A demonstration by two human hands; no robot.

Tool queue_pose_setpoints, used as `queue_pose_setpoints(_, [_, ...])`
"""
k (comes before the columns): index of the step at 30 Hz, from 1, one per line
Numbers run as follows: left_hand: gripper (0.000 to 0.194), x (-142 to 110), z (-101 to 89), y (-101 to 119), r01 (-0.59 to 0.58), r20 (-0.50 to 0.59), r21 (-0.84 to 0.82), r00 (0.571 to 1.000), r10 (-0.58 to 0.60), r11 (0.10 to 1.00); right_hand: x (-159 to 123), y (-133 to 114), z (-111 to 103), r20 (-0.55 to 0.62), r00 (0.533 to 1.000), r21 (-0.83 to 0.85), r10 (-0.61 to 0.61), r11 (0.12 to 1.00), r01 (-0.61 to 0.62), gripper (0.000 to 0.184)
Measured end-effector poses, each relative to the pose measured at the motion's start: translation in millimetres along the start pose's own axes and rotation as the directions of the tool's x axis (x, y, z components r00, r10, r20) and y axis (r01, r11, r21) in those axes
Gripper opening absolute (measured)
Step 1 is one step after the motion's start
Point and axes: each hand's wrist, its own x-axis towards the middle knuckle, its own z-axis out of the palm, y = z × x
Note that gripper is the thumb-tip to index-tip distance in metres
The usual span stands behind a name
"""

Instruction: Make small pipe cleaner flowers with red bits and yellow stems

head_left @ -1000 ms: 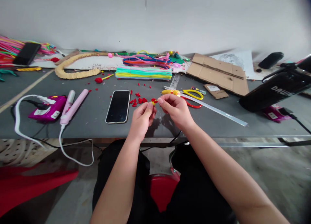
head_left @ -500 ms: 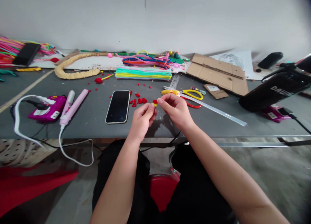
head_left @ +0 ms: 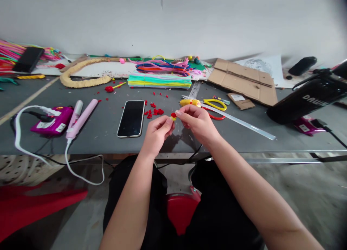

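My left hand (head_left: 157, 132) and my right hand (head_left: 196, 121) meet over the front of the grey table (head_left: 108, 134). Both pinch a tiny red and yellow craft piece (head_left: 173, 116) between fingertips. Just beyond it lie several small red scraps (head_left: 154, 111). A black phone (head_left: 132, 118) lies face up to the left of my left hand. Yellow-handled scissors (head_left: 215, 104) and a yellow glue tool (head_left: 189, 102) lie just past my right hand.
A pink hair straightener (head_left: 81, 118) and a magenta power strip (head_left: 52, 120) with white cable sit at left. Stacked pipe cleaners (head_left: 159, 80), a clear ruler (head_left: 241, 123), cardboard (head_left: 244, 81) and a black device (head_left: 306, 101) lie farther back and right.
Both hands have stayed together at the same spot; the fingers shifted slightly on the small red and yellow piece.
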Motion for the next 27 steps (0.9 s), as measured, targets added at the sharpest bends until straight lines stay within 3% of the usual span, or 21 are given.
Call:
queue_pose_setpoints(6, [0.036,-0.4,-2.9,1.6,-0.017,0.009,0.059,1.000,0.017,0.998,-0.9,-3.1,-1.0,0.020,1.000,0.012,0.023,1.000,-0.023,0.034])
queue_pose_setpoints(10, [0.034,-0.4,-2.6,0.8,-0.033,-0.042,0.106,0.998,0.038,0.994,0.3,0.4,-3.5,0.019,1.000,0.031,0.018,0.999,-0.019,0.035])
queue_pose_setpoints(13, [0.032,0.4,-3.4,-1.0,-0.078,-0.087,0.193,0.991,0.097,0.978,0.7,2.8,-5.5,0.014,0.999,0.006,-0.037,0.999,0.036,0.035])
queue_pose_setpoints(20, [0.031,2.1,-7.9,-3.0,-0.141,-0.081,0.307,0.982,0.173,0.941,-4.8,-3.7,-6.9,0.009,0.978,-0.226,-0.209,0.952,0.206,0.030])
queue_pose_setpoints(27, [0.032,2.9,-7.9,-4.1,-0.148,-0.075,0.316,0.981,0.181,0.937,-5.4,-1.2,-5.8,0.031,0.964,-0.253,-0.263,0.931,0.262,0.025])
